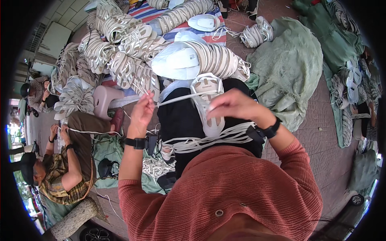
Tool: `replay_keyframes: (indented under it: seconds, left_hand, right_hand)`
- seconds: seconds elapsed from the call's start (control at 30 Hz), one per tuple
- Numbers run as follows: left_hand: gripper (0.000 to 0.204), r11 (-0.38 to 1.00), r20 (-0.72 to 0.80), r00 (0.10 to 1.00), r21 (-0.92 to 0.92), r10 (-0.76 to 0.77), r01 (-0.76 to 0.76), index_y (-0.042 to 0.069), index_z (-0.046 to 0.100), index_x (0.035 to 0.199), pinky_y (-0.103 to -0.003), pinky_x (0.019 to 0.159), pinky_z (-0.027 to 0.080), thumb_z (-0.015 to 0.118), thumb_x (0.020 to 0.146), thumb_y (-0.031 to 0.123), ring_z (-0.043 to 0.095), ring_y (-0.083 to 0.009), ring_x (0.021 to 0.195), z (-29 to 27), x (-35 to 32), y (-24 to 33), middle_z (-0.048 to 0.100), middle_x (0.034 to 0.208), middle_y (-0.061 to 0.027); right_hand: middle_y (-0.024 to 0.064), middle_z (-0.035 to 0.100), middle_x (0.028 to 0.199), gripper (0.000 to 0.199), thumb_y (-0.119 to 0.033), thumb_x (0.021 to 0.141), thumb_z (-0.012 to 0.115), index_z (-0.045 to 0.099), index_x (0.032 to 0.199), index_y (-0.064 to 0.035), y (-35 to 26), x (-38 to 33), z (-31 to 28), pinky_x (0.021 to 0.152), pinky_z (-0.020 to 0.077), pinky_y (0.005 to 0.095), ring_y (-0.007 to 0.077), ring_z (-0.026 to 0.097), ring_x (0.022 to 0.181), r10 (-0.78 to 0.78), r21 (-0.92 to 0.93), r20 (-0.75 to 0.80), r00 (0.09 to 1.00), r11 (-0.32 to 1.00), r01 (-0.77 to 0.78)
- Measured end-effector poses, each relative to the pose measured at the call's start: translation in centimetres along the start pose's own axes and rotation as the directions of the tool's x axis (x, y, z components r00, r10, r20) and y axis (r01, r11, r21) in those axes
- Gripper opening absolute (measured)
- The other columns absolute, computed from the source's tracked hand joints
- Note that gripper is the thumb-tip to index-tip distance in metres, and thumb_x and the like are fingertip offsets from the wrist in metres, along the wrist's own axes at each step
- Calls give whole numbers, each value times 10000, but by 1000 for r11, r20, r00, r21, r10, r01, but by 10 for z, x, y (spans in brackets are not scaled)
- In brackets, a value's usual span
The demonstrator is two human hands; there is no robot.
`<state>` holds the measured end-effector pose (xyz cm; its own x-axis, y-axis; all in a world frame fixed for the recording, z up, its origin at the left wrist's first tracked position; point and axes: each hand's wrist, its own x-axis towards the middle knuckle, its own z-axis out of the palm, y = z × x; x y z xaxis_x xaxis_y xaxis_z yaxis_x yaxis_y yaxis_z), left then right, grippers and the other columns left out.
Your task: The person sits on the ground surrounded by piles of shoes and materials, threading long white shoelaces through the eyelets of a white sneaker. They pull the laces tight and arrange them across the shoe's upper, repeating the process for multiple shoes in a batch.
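On my lap, between my black-trousered legs, lies a white and beige shoe upper [212, 125]. A flat white shoelace [177, 99] runs taut from its eyelets to my left hand [143, 110], which pinches it with raised fingertips. Over the upper's right side hangs my right hand [235, 105], its fingers bent together and a little blurred; what they pinch, if anything, cannot be made out. A bundle of white laces [209, 140] lies across my lap, below the upper. Just beyond my knees rests a long stack of nested shoe uppers [219, 60].
More stacked uppers [128, 40] pile up at the far left on a striped sheet [152, 12]. A pale green sack [287, 68] lies at the right. A pink stool [105, 100] and a seated person [60, 172] handling a lace are at the left. Loose laces [155, 166] lie beside me.
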<state>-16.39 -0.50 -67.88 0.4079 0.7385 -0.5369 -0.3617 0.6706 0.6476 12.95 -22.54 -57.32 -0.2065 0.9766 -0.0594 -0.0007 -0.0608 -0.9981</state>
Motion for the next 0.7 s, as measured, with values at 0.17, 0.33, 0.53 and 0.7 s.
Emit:
replay_keyframes:
  seconds: [0.17,0.33,0.53,0.7]
  left_hand:
    - [142,910,-4,1000,414,23,-20,7,652,1005,-189,491,372,617,872,43,531,-89,602,4,-4,-43,665,826,-52]
    - [60,554,323,918,732,232,-397,55,654,893,-213,558,394,613,881,97,506,-62,625,51,5,-84,613,739,4]
    - [94,77,509,834,842,212,-534,60,595,842,-381,608,458,569,844,151,615,-278,658,85,2,-92,616,703,-129]
    - [77,-79,523,828,851,201,-519,63,586,811,-430,591,453,543,828,124,613,-356,663,85,9,-85,614,689,-160]
  right_hand:
    - [-47,489,704,220,-165,935,593,618,1103,-26,33,-35,-85,575,372,253,87,437,612,-195,633,-402,895,647,425]
    - [-57,393,675,229,-209,943,594,623,1121,-68,110,-71,-152,557,323,250,93,366,605,176,630,-724,667,564,535]
    - [-4,563,783,234,-204,956,571,612,1116,-38,154,-56,-156,627,449,296,108,519,703,622,658,-722,302,484,577]
    - [6,572,767,157,-131,949,560,638,1046,-35,148,-7,-147,620,436,253,93,501,654,174,511,-680,713,809,290]
